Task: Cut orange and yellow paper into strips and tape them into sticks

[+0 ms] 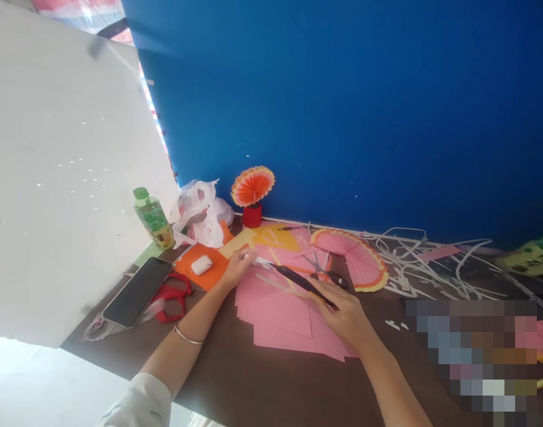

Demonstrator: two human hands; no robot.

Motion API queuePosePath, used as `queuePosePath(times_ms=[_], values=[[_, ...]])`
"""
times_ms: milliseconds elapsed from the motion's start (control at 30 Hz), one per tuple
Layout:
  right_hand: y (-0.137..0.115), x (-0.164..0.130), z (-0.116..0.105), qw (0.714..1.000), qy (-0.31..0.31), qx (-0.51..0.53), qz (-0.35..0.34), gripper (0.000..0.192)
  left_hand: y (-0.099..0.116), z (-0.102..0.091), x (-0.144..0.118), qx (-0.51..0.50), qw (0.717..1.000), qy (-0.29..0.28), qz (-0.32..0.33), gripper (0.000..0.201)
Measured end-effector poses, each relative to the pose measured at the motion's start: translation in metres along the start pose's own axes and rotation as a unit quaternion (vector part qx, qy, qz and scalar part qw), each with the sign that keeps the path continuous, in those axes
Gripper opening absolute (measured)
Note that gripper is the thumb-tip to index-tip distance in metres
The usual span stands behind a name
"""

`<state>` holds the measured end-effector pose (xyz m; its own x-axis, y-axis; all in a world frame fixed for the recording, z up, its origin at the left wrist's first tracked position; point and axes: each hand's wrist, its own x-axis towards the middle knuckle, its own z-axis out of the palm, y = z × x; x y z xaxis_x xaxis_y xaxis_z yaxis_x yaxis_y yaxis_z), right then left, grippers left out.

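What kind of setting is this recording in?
Probably a paper-craft desk: pink paper sheets, a folded paper fan, red scissors and white paper offcuts cover the brown table.

Craft workspace, brown table [235,379], pink paper sheets [280,320], scissors [171,296], paper fans [252,185]

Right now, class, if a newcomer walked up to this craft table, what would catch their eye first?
First the big blue board standing behind the table, with a small orange paper fan in a red holder in front of it. Then the stack of pink paper sheets at the centre, where the left hand and right hand hold a long dark tool across it. A pink pleated fan lies just beyond them.
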<state>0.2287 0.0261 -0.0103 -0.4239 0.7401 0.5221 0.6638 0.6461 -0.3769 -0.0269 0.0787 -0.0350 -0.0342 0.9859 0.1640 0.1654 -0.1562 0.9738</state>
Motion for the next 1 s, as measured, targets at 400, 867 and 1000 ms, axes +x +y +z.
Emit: queuePosePath(times_ms=[400,867,1000], values=[[-0.001,0.000,0.000,1.000,-0.012,0.002,-0.023,0.035,-0.005,-0.003,0.007,0.002,1.000,-0.015,0.019,0.044],[0.000,0.001,0.001,1.000,-0.001,0.012,-0.022,0.034,-0.009,-0.002,0.011,-0.050,0.999,-0.016,-0.013,0.041],[-0.001,0.000,0.004,1.000,0.004,0.016,-0.022,0.034,-0.013,0.002,0.010,-0.064,0.997,0.011,-0.035,0.041]])
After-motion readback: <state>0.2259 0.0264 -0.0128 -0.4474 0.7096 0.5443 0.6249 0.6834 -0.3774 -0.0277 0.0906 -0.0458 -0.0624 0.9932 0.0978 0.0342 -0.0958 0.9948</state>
